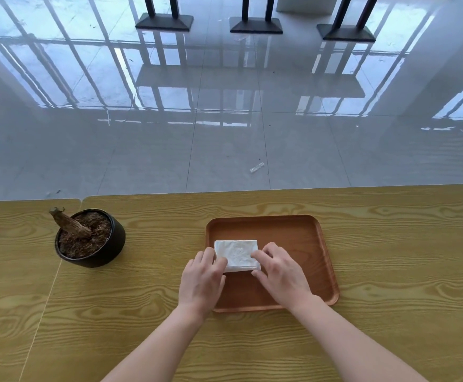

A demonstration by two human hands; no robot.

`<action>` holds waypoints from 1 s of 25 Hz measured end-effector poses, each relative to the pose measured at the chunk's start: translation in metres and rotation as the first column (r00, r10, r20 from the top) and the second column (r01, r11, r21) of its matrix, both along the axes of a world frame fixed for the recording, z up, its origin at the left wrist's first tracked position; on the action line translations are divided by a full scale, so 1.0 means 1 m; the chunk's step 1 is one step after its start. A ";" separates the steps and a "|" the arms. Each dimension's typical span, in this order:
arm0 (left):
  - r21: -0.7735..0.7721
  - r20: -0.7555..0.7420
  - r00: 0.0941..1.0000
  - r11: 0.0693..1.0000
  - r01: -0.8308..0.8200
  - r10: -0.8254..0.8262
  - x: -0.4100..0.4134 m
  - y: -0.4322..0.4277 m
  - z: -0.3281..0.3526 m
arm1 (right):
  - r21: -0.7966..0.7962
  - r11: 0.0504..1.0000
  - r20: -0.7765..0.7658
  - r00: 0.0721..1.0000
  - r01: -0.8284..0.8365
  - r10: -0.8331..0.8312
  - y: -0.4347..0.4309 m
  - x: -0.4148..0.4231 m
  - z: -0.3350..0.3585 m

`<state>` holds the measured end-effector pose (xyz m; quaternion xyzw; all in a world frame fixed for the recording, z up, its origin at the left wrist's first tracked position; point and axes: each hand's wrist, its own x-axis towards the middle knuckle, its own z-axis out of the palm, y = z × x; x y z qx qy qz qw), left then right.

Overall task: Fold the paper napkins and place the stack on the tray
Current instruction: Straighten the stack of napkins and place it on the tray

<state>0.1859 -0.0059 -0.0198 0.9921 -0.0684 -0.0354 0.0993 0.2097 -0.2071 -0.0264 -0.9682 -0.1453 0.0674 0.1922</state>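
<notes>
1. Since the folded napkin stack (237,256) already lies flat inside the wooden tray (302,232), in its left half and close to the left rim, I judge the step in hand to be the final squaring and release, not any more folding.

2. My left hand (201,282) rests palm down with its fingers loosely curled over the stack's near-left corner. It touches the paper, but I cannot tell whether it pinches the edge or only presses on it.

3. My right hand (280,274) lies across the near-right corner, fingers spread a little and flat on top. It looks like a press and not a grip, though the underside of the fingers is hidden.

4. To do this well, I would keep both palms low and nudge the two near corners inward together, so that the layers line up without fanning.

5. Thin paper like this slides and lifts easily. I would press lightly, because a hard push could crease the top sheet or drag the whole stack against the left rim.

6. I would lift both hands straight up on release, since a sideways pull could carry the top napkin along.

7. The dark pot (90,238) with its dry stump stands well apart on the left of the table (390,340), so it should not get in my way.
</notes>
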 end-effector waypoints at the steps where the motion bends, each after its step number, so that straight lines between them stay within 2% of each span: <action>1: 0.001 0.015 1.000 1.000 0.005 -0.005 0.001 -0.001 -0.001 | -0.044 0.999 0.001 1.000 -0.027 0.027 0.001 0.001 -0.001; 5: 0.002 0.065 0.998 1.000 0.012 -0.012 0.005 -0.002 -0.004 | -0.116 0.991 0.019 0.997 -0.069 0.071 0.002 0.005 -0.006; 10: 0.036 0.099 0.995 0.999 0.025 -0.029 0.013 -0.002 -0.005 | -0.104 0.993 0.036 0.998 -0.053 0.057 0.006 0.014 -0.009; 25: 0.051 0.065 0.998 0.999 -0.010 0.006 0.046 0.004 0.001 | -0.026 0.999 -0.023 0.999 0.043 -0.043 0.018 0.043 -0.013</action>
